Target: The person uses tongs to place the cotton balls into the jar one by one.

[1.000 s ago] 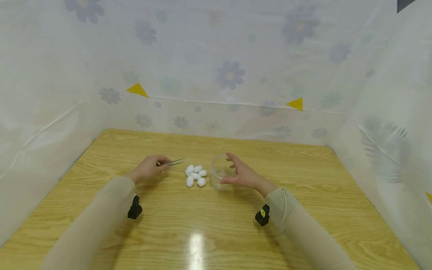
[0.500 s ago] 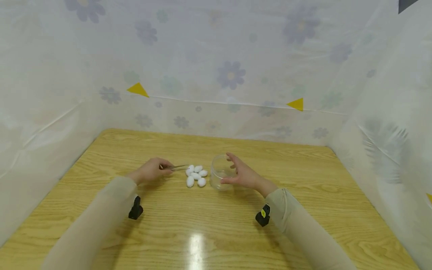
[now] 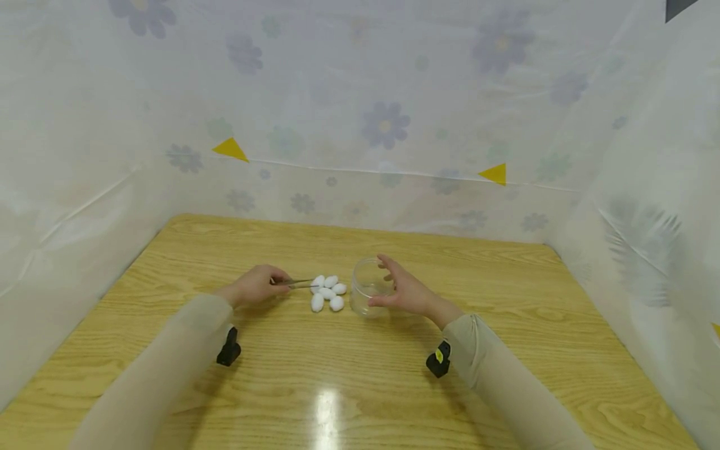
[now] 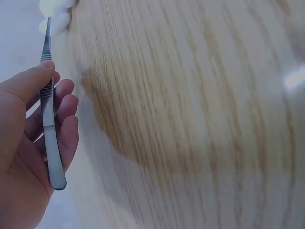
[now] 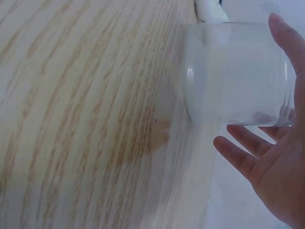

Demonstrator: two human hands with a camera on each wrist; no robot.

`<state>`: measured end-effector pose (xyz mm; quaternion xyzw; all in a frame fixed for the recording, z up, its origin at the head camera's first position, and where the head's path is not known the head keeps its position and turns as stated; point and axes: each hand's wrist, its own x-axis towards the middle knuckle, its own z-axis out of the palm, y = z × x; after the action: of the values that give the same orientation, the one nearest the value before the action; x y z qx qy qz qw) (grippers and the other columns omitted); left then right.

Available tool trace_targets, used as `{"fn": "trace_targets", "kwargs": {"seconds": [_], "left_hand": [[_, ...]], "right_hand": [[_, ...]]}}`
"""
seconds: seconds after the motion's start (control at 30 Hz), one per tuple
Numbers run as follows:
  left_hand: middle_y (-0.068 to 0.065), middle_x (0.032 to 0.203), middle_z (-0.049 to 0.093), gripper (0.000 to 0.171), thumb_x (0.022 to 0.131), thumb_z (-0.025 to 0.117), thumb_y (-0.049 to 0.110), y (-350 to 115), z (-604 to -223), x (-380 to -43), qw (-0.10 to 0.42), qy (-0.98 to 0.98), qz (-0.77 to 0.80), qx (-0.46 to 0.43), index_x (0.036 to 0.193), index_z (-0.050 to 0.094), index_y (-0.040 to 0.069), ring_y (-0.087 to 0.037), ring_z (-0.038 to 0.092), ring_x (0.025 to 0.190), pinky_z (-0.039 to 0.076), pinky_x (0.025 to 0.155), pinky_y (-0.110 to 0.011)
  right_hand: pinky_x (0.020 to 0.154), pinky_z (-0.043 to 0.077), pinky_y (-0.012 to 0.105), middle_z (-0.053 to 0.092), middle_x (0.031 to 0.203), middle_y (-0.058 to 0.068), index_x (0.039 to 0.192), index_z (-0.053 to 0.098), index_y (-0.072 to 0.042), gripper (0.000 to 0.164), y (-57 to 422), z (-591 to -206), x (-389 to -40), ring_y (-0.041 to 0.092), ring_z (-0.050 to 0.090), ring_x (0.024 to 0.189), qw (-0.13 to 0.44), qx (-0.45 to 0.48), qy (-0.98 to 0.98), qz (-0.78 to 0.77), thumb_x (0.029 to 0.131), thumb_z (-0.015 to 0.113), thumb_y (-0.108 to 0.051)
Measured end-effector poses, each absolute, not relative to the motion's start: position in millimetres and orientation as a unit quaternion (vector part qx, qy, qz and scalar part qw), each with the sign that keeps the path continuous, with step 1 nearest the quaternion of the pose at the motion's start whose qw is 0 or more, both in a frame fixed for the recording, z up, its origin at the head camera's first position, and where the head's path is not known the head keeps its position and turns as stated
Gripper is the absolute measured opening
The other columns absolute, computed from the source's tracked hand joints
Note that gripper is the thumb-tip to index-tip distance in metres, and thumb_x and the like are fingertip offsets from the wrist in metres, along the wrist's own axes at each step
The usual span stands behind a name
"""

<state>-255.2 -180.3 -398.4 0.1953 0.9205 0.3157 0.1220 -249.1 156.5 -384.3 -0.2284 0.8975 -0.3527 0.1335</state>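
Note:
In the head view my left hand (image 3: 255, 285) pinches metal tweezers (image 4: 49, 114) between thumb and fingers. Their slightly parted tips reach over the leftmost upper piece of a cluster of white, oval, cotton-like balls (image 3: 327, 294) on the table. To the right of the cluster a clear, lidless jar (image 3: 361, 300) stands upright. My right hand (image 3: 412, 294) holds it from the right, thumb on the near side and fingers round the far side. In the right wrist view the jar's wall (image 5: 233, 71) shows between the thumb and the spread fingers.
The wood-grain table (image 3: 326, 356) reaches back to a pale, flower-patterned curtain (image 3: 337, 125), which also hangs at both sides. Black wrist cameras, the left (image 3: 228, 347) and the right (image 3: 438, 360), sit below the sleeve cuffs.
My left hand has moved slightly right and toward me, bringing the tweezer tips from beside the cluster to over its left upper ball. The right hand and jar have stayed put.

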Motion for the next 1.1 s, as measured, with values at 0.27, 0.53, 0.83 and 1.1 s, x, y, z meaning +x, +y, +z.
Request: {"fn": "trace_targets", "kwargs": {"seconds": [0.27, 0.53, 0.83, 1.1], "left_hand": [[-0.01, 0.097, 0.066, 0.022, 0.092, 0.059, 0.016, -179.8, -399.0, -255.5, 0.124, 0.926, 0.3, 0.191, 0.107, 0.068, 0.002, -0.018, 0.059, 0.085, 0.049, 0.075, -0.036], [-0.01, 0.096, 0.067, 0.021, 0.092, 0.06, 0.016, -180.1, -401.0, -255.4, 0.107, 0.936, 0.278, 0.19, 0.104, 0.069, 0.003, -0.017, 0.059, 0.083, 0.049, 0.072, -0.034], [-0.008, 0.092, 0.067, 0.02, 0.092, 0.06, 0.017, -182.7, -404.0, -255.8, 0.101, 0.935, 0.287, 0.184, 0.102, 0.07, 0.004, -0.014, 0.06, 0.079, 0.05, 0.07, -0.032], [-0.007, 0.088, 0.067, 0.019, 0.092, 0.059, 0.017, -188.5, -405.1, -255.9, 0.087, 0.934, 0.297, 0.18, 0.101, 0.07, 0.004, -0.013, 0.059, 0.075, 0.049, 0.068, -0.032]], "right_hand": [[0.103, 0.036, 0.054, 0.025, 0.152, 0.014, 0.152, 0.008, -0.017, 0.097, 156.7, -384.5, -248.7, 0.037, 0.038, 0.132, 0.133, -0.227, 0.899, -0.351, 0.081, 0.072, -0.035], [0.103, 0.037, 0.053, 0.025, 0.152, 0.014, 0.152, 0.007, -0.018, 0.097, 156.5, -385.9, -249.4, 0.037, 0.039, 0.131, 0.129, -0.226, 0.9, -0.349, 0.082, 0.073, -0.033], [0.103, 0.036, 0.054, 0.027, 0.151, 0.014, 0.151, 0.009, -0.014, 0.098, 156.6, -386.9, -249.6, 0.036, 0.039, 0.131, 0.126, -0.224, 0.898, -0.357, 0.08, 0.074, -0.034], [0.105, 0.033, 0.055, 0.027, 0.15, 0.016, 0.149, 0.013, -0.007, 0.093, 155.4, -387.2, -250.2, 0.037, 0.036, 0.133, 0.135, -0.213, 0.887, -0.387, 0.081, 0.074, -0.025]]}}
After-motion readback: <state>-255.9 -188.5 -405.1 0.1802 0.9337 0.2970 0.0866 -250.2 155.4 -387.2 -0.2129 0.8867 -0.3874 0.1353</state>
